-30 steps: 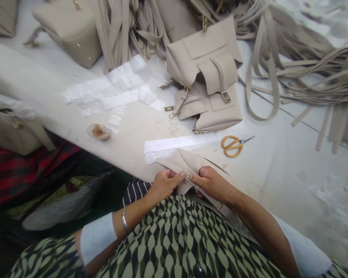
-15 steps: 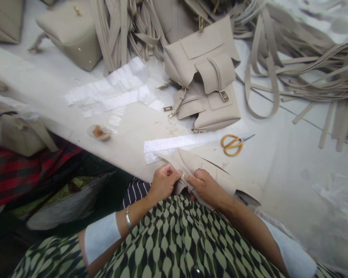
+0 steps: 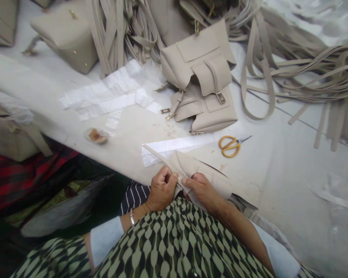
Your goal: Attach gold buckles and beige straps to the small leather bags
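Observation:
A beige leather handbag [image 3: 211, 173] lies at the table's front edge, against my patterned top. My right hand [image 3: 201, 190] grips it, thumb on top and the other fingers mostly hidden underneath. Close beside it, my left hand [image 3: 163, 186] is closed in a pinch at a narrow beige strap [image 3: 156, 153], whose free end sticks out toward the upper left. A tiny shiny spot shows between the two thumbs; I cannot make out what it is. Just beyond the bag are yellow-handled scissors [image 3: 230, 146] and a white paper strip [image 3: 176, 146].
Two stacked beige bags [image 3: 197, 73] with gold fittings lie farther back. Bundles of beige straps [image 3: 316, 73] cover the back right. At the left are white paper sheets [image 3: 104, 94], a small clear dish [image 3: 96, 136] with brown stuff, and another bag [image 3: 16, 135].
My left hand has turned and its fist is curled tighter at the strap. The strap's free end now reaches farther up and left. The right hand keeps its grip; the view shifted slightly.

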Demonstrator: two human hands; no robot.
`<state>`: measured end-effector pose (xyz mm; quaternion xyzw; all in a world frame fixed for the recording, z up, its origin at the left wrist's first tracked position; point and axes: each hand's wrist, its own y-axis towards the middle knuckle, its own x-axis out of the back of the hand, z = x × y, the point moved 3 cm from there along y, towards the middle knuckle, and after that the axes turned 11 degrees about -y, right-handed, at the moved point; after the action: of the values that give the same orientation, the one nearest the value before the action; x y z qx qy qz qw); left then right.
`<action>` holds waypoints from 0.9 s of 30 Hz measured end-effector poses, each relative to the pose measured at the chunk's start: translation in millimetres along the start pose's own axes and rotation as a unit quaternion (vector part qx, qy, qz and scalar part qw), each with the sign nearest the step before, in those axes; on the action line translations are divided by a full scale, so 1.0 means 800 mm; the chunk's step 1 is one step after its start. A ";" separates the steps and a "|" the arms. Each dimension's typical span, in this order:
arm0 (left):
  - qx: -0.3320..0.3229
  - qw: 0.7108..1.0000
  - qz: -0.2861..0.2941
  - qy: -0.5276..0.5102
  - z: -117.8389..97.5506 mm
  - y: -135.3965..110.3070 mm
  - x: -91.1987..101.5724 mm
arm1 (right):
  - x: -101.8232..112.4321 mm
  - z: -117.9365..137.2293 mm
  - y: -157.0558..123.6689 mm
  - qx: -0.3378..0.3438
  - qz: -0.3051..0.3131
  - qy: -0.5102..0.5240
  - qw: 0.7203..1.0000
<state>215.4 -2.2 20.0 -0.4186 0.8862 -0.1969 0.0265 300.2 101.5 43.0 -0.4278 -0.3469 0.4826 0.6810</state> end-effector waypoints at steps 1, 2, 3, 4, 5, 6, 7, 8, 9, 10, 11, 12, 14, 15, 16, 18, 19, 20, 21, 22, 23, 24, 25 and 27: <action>-0.004 1.000 -0.002 0.004 0.000 0.001 -0.001 | 0.001 0.002 0.001 -0.003 -0.001 0.001 1.000; -0.004 1.000 0.000 0.004 0.000 0.002 -0.001 | 0.003 0.004 0.002 -0.007 0.001 -0.001 1.000; 0.001 1.000 0.005 0.000 0.001 0.003 -0.002 | 0.005 0.005 0.003 -0.010 0.006 -0.005 1.000; 0.012 1.000 0.011 -0.010 0.003 0.004 -0.003 | 0.006 0.006 0.004 -0.015 0.011 -0.007 1.000; 0.030 0.999 0.020 -0.027 0.005 0.005 -0.003 | 0.008 0.007 0.005 -0.020 0.016 -0.005 1.000; 0.056 0.997 0.029 -0.051 0.008 0.006 -0.003 | 0.010 0.007 0.006 -0.024 0.019 0.001 1.000; 0.090 0.992 0.038 -0.079 0.011 0.006 -0.003 | 0.011 0.007 0.007 -0.027 0.020 0.010 0.999; 0.131 0.984 0.050 -0.106 0.013 0.006 -0.002 | 0.013 0.006 0.008 -0.029 0.017 0.021 0.999; 0.173 0.975 0.065 -0.127 0.015 0.005 -0.002 | 0.013 0.005 0.010 -0.030 0.014 0.031 0.999; 0.213 0.964 0.080 -0.139 0.015 0.004 -0.001 | 0.014 0.004 0.012 -0.029 0.012 0.037 0.999; 0.248 0.953 0.098 -0.142 0.015 0.003 0.001 | 0.014 0.002 0.013 -0.028 0.009 0.040 0.999; 0.274 0.945 0.116 -0.139 0.013 0.001 0.002 | 0.014 0.001 0.015 -0.028 0.006 0.043 0.999; 0.307 0.931 0.141 -0.135 0.007 0.000 0.005 | 0.014 -0.002 0.017 -0.029 -0.001 0.051 0.998; 0.317 0.927 0.146 -0.137 0.005 0.000 0.006 | 0.014 -0.004 0.018 -0.029 -0.003 0.056 0.998; 0.324 0.924 0.146 -0.139 0.003 0.000 0.006 | 0.014 -0.005 0.019 -0.028 -0.005 0.058 0.998; 0.333 0.922 0.136 -0.146 0.001 0.001 0.006 | 0.015 -0.006 0.019 -0.020 0.000 0.050 0.999; 0.337 0.920 0.132 -0.149 0.002 0.002 0.006 | 0.015 -0.006 0.019 -0.011 0.006 0.042 0.999; 0.339 0.919 0.129 -0.154 0.003 0.002 0.005 | 0.015 -0.006 0.019 -0.001 0.012 0.033 0.999; 0.340 0.918 0.128 -0.160 0.005 0.003 0.004 | 0.015 -0.006 0.019 0.009 0.017 0.026 0.999; 0.342 0.916 0.128 -0.166 0.007 0.003 0.004 | 0.014 -0.007 0.020 0.019 0.021 0.022 0.999; 0.344 0.914 0.129 -0.174 0.010 0.004 0.003 | 0.014 -0.007 0.020 0.027 0.024 0.022 0.999; 0.347 0.911 0.132 -0.182 0.012 0.004 0.002 | 0.013 -0.008 0.020 0.034 0.024 0.024 0.999; 0.351 0.907 0.136 -0.190 0.015 0.005 0.002 | 0.012 -0.009 0.021 0.038 0.024 0.028 0.999; 0.359 0.899 0.145 -0.204 0.022 0.005 0.000 | 0.011 -0.009 0.021 0.039 0.025 0.033 0.998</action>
<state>216.2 -5.6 2.7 -0.2780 0.7813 -0.4063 0.3836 303.4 110.5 25.3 -0.4249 -0.2941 0.4980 0.6964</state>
